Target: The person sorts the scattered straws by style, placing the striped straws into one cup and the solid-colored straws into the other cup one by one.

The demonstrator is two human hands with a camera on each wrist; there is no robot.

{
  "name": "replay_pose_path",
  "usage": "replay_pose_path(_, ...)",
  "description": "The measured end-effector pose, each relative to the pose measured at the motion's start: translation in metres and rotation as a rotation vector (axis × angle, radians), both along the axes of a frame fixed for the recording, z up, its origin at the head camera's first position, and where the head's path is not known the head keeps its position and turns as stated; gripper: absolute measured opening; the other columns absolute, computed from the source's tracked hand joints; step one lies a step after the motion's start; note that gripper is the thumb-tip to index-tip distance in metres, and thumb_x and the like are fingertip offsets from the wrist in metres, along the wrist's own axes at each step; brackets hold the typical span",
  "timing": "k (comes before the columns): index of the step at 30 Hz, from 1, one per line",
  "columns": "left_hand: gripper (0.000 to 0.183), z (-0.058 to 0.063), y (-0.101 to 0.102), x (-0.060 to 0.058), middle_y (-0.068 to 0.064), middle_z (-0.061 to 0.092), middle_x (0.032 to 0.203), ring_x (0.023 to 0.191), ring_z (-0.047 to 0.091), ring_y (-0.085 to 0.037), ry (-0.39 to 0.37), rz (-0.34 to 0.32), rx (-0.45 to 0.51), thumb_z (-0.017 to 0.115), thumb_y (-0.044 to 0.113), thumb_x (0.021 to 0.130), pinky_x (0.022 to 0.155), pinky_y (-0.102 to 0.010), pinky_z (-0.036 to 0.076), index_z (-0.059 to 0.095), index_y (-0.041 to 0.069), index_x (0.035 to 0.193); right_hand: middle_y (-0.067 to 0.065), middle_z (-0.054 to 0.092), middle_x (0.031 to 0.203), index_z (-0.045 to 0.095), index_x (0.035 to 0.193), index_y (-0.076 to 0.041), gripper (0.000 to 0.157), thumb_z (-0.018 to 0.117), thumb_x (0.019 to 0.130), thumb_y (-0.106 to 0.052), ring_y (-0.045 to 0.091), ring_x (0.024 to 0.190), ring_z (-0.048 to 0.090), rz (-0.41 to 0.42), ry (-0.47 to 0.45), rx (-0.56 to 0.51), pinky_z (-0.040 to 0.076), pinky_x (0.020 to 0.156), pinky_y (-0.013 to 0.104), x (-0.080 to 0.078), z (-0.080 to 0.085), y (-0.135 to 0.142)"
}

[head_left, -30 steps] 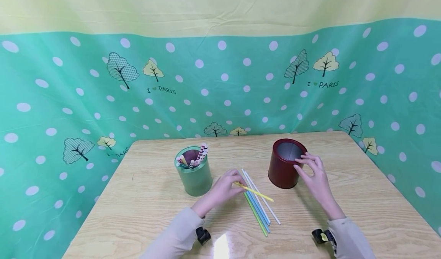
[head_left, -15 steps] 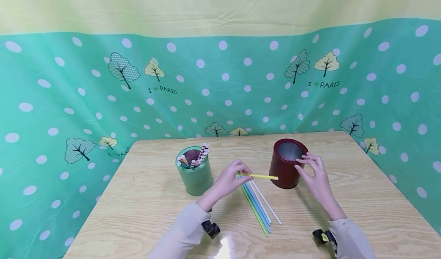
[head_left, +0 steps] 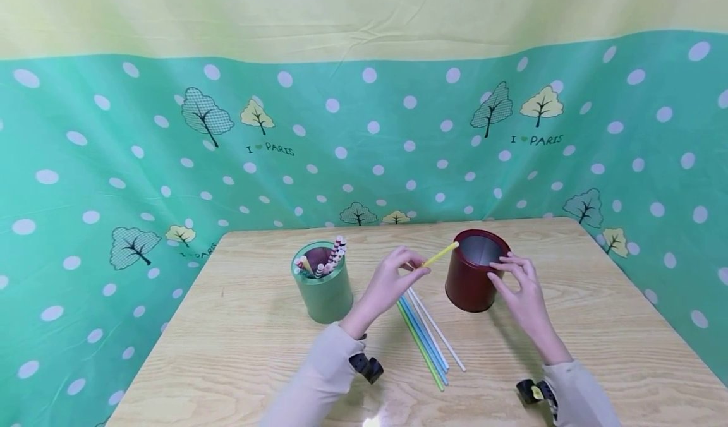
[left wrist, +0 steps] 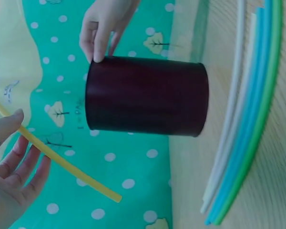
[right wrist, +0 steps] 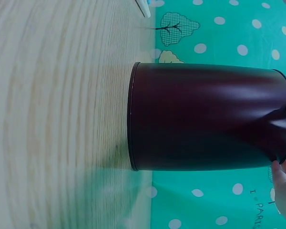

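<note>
Between thumb and fingertips my left hand [head_left: 392, 280] pinches a yellow straw [head_left: 442, 254], held above the table. The straw's free end slants up and right, overlapping the left rim of a dark red can [head_left: 471, 288] in the head view. That can stands upright, its grey inside bare where it shows. My right hand [head_left: 524, 294] grips the can's right rim with thumb and fingers, as the right wrist view also shows at the can's top [right wrist: 214, 117]. Below my left hand, white, blue and green straws [head_left: 423, 338] lie in a loose bunch on the table.
A green can [head_left: 325, 297] holding several striped straws [head_left: 335, 256] stands left of my left hand. The wooden table [head_left: 250, 326] ends at a green dotted cloth [head_left: 370, 168] at the back. Each wrist wears a small black camera [head_left: 366, 369].
My left hand has lifted the yellow straw off the bunch and moved up and right toward the red can, tipping the straw's free end upward. My right hand stays at the can's rim.
</note>
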State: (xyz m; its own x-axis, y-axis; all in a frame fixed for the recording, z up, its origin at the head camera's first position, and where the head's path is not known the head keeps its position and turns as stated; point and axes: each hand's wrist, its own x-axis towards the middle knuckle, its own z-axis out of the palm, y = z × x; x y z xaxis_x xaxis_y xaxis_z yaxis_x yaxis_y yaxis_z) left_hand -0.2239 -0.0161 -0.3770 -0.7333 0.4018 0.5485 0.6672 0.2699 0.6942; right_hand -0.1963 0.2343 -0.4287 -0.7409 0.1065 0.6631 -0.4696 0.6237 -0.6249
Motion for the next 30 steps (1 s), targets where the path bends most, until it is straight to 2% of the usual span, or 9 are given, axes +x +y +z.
replay_pose_path(5,0.014,0.007,0.011,0.001,-0.010,0.060,0.082,0.076,0.058,-0.020,0.027,0.023,0.104,0.066,0.006,0.077,0.069,-0.024,0.053,0.065,-0.001,0.089,0.018,0.050,0.106,0.064,0.096,0.003,0.025,0.068,0.071,0.006,0.035,0.114,0.039,0.003,0.012,-0.002,0.024,0.096,0.004,0.000,-0.001,0.001)
replay_pose_path(12,0.012,0.041,0.025,0.021,-0.020,0.058,0.080,0.077,0.059,-0.030,0.035,0.010,0.230,0.062,-0.007,0.076,0.070,-0.020,0.053,0.061,-0.011,0.087,0.019,0.051,0.103,0.064,0.093,0.004,0.025,0.068,0.069,0.009,0.037,0.112,0.040,0.015,0.068,0.001,0.025,0.098,0.006,0.000,-0.003,0.001)
replay_pose_path(15,0.013,0.047,0.030,0.024,-0.022,0.058,0.083,0.080,0.059,-0.032,0.003,0.001,0.263,0.061,-0.008,0.076,0.071,-0.019,0.052,0.061,-0.013,0.089,0.019,0.051,0.103,0.064,0.092,0.004,0.025,0.068,0.068,0.010,0.036,0.112,0.040,0.017,0.079,0.001,0.025,0.098,0.007,-0.001,-0.004,0.001)
replay_pose_path(22,0.016,0.052,0.043,0.023,-0.023,0.059,0.085,0.082,0.060,-0.031,-0.054,-0.004,0.351,0.061,-0.007,0.077,0.071,-0.026,0.054,0.061,-0.013,0.091,0.019,0.050,0.104,0.064,0.093,0.003,0.025,0.067,0.069,0.009,0.034,0.113,0.040,0.016,0.069,0.003,0.024,0.099,0.008,-0.001,-0.004,0.001)
replay_pose_path(30,0.017,0.055,0.054,0.018,-0.024,0.060,0.096,0.088,0.061,-0.030,-0.112,-0.025,0.428,0.060,-0.004,0.079,0.075,-0.022,0.052,0.062,-0.012,0.093,0.019,0.050,0.106,0.064,0.094,0.002,0.023,0.067,0.071,0.007,0.034,0.114,0.039,0.015,0.049,-0.001,0.024,0.098,0.008,-0.002,-0.003,0.000)
